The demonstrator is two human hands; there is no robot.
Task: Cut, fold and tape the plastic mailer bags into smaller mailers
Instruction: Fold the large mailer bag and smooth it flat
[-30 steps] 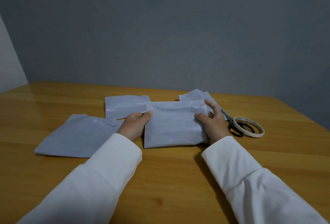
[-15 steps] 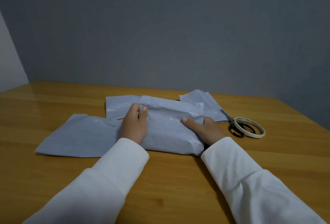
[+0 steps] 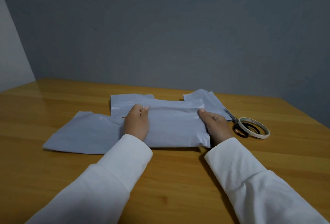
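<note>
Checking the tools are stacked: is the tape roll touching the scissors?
Touching: the head view shows the tape roll lying over the scissors handles.
</note>
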